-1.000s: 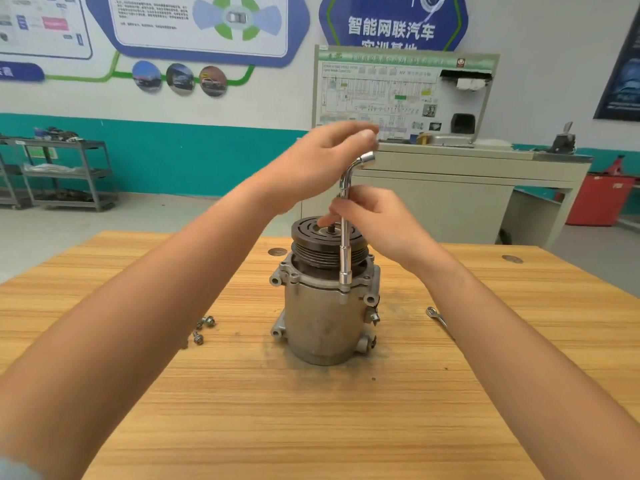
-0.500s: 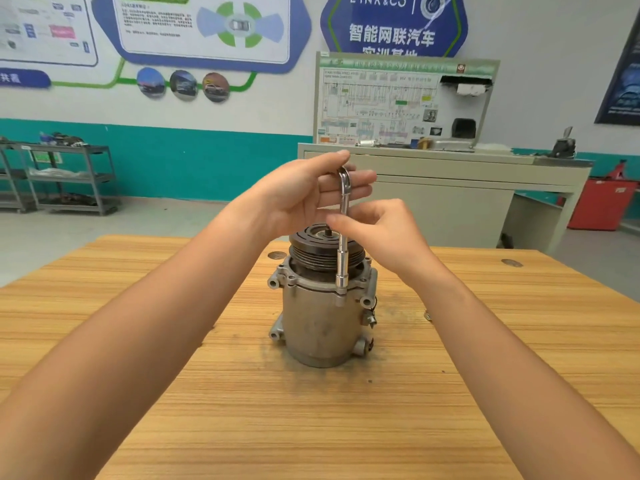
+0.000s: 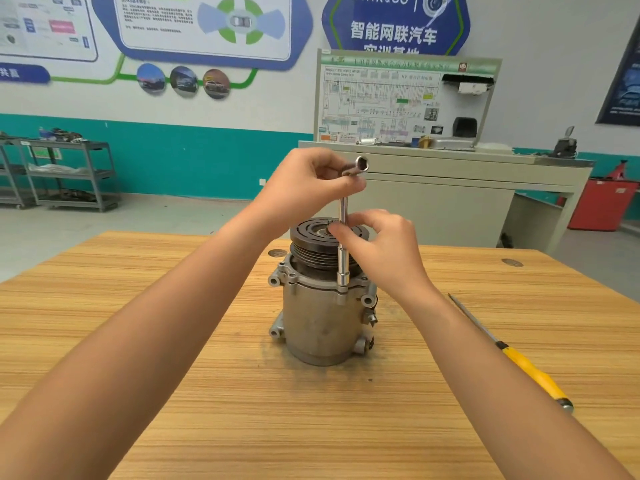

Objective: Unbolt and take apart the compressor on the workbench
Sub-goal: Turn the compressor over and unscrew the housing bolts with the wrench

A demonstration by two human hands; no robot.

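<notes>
A: What's hidden?
B: Whatever the chrome wrench (image 3: 343, 258) covers with its lower socket, on the rim of the grey metal compressor (image 3: 322, 320), which stands mid-frame on the striped wooden workbench (image 3: 242, 403).
A: Any writing?
B: "LYNK&CO" on the blue sign (image 3: 394, 32) at the top edge, partly cut off.
A: And the hands?
B: The left hand (image 3: 304, 188) curls round the wrench's bent top. The right hand (image 3: 384, 251) pinches its shaft.

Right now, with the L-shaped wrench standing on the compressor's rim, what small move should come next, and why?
Probably the left hand should swing the bent top arm of the wrench round, turning the socket. The wrench stands upright, its lower end seated on the flange of the compressor; the left hand grips the top arm and the right hand pinches the shaft, steadying it.
</notes>
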